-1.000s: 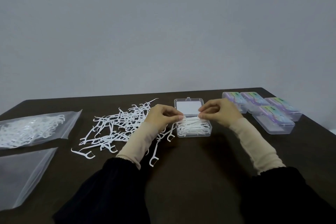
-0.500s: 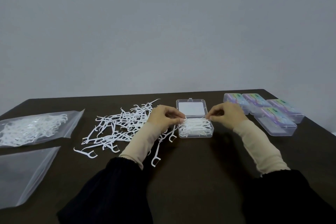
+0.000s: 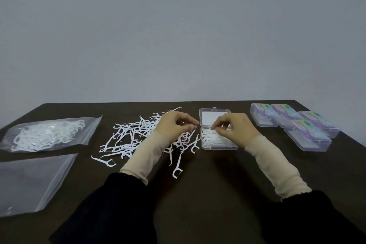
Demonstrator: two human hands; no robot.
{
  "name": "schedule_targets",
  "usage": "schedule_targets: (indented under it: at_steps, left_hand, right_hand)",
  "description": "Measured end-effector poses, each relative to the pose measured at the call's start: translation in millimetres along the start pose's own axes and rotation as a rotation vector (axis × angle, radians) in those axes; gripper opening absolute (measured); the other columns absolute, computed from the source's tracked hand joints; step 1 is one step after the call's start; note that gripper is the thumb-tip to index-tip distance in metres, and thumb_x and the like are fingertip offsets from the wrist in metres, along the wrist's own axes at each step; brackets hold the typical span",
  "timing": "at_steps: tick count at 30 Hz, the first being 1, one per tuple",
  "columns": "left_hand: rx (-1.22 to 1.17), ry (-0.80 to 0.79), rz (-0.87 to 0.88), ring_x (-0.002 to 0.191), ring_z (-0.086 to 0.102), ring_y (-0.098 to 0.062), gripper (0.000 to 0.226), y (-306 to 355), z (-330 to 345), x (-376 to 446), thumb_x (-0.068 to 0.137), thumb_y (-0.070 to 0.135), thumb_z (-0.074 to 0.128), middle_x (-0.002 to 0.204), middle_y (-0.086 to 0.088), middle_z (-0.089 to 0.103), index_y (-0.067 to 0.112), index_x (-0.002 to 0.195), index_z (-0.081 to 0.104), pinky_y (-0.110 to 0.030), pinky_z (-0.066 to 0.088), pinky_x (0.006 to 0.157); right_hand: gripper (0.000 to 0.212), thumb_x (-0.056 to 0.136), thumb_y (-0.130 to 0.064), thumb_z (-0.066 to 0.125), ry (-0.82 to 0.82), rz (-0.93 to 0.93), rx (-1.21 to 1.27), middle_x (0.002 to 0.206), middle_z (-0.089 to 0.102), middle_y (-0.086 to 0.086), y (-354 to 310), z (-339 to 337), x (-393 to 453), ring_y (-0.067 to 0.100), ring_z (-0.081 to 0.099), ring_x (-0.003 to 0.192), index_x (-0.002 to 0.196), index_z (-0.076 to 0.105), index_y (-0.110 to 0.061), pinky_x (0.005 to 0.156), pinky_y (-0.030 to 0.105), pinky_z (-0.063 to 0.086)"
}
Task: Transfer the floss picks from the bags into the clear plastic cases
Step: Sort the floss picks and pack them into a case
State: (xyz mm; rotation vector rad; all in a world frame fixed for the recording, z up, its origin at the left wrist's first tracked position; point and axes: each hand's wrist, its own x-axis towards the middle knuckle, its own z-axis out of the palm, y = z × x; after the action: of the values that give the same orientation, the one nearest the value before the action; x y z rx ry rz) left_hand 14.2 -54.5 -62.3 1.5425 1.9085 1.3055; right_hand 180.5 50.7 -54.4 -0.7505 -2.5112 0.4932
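four closed clear plastic cases with purple-and-green labels (image 3: 293, 123) sit grouped at the right end of our dark brown table (image 3: 208, 194), parked out of the working zone; they look already packed, so we judge the job well along. between our hands lies the one open clear plastic case (image 3: 217, 140), its lid folded back flat toward the wall so the tray faces up, part-filled with white picks lying roughly side by side. we keep it central so either hand reaches it.

our right hand (image 3: 235, 127) hovers over the tray's far edge, its fingers curled down with the tips drawn together on the picks inside, seemingly nudging them into line; whether it actually pinches one we cannot tell. our left hand (image 3: 174, 125) hangs just left of the case above the loose heap of white plastic floss picks (image 3: 134, 136), thumb and forefinger nearly meeting, loosely curled; we cannot tell if it holds anything.

the heap is spread beside the case, we think to make single picks easy to take. further left, a clear zip bag still holding picks (image 3: 47, 134) waits, and an emptied clear zip bag (image 3: 29, 184) lies flat nearer us.
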Motion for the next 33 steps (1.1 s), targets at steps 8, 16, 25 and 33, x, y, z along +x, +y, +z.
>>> schedule_targets:
  at_steps: [8,16,25,33]
  left_hand:
    - [0.279,-0.024,-0.041,0.076,0.059,0.01,0.019,-38.5,-70.4,-53.1,0.083,0.0,0.064,0.082,0.014,0.065,0.011,0.097,0.072,-0.013,0.048,0.075]
    - [0.536,-0.165,-0.154,0.104,0.054,-0.003,0.039,-63.7,-135.0,-80.4,0.073,0.01,0.076,0.111,0.009,0.062,0.024,0.107,0.063,-0.015,0.039,0.089]
    - [0.417,-0.021,-0.152,0.065,0.056,0.005,0.024,-65.3,-114.7,-82.1,0.073,-0.002,0.073,0.078,0.007,0.062,0.006,0.096,0.07,-0.006,0.045,0.067]
    - [0.359,0.01,-0.077,0.08,0.056,-0.007,0.021,-53.0,-91.3,-72.0,0.08,0.002,0.068,0.092,-0.002,0.065,0.008,0.101,0.068,-0.013,0.045,0.076]
  right_hand:
    - [0.039,0.084,-0.013,0.056,-0.315,-0.191,-0.351,0.129,0.053,-0.01,-32.5,20.6,1.1,0.014,0.042,0.125,0.118,0.056,-0.033,0.111,0.035,0.02]
    - [0.041,0.093,-0.015,0.049,-0.301,-0.259,-0.647,0.134,0.05,-0.01,-45.9,38.4,13.0,0.01,0.041,0.128,0.132,0.044,-0.03,0.111,0.036,0.013]
    - [0.021,0.094,-0.03,0.049,-0.252,-0.304,-0.507,0.12,0.058,-0.014,-65.2,57.5,16.7,0.007,0.051,0.111,0.114,0.055,-0.028,0.097,0.028,0.022]
    - [0.042,0.088,-0.026,0.055,-0.213,-0.211,-0.406,0.134,0.048,-0.009,-73.9,64.9,34.0,0.009,0.04,0.125,0.129,0.045,-0.028,0.102,0.031,0.021]
